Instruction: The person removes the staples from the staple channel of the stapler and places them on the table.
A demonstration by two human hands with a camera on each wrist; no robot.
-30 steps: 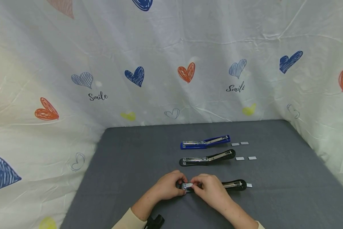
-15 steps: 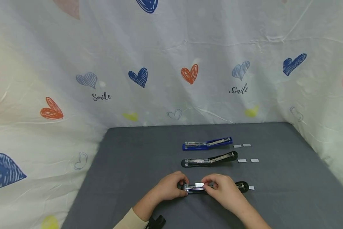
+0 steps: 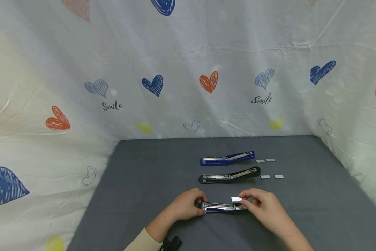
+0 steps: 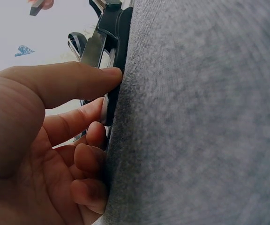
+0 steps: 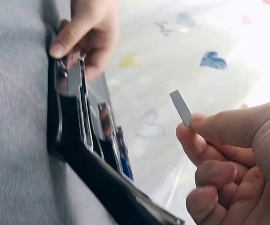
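Observation:
The nearest black stapler [image 3: 219, 207] lies opened out flat on the table, its metal magazine facing up. My left hand [image 3: 186, 205] grips its left end between thumb and fingers; the left wrist view shows the thumb pressed on the base edge [image 4: 118, 51]. A strip of staples [image 5: 180, 108] is pinched between the thumb and index finger of my right hand [image 3: 264, 207]. That hand holds the strip above the stapler's hinge area, apart from the metal. The stapler's right end is hidden behind my right hand in the head view.
Farther back lie another opened black stapler [image 3: 228, 176] and an opened blue stapler [image 3: 227, 158]. Pairs of staple strips [image 3: 265, 177] sit to their right. A black object [image 3: 172, 244] is by my left sleeve. A patterned cloth [image 3: 175, 104] hangs behind the grey table [image 3: 150, 167].
My right hand has moved right along the stapler, carrying the staple strip from near its left end to above the hinge area. The left hand keeps its grip on the left end.

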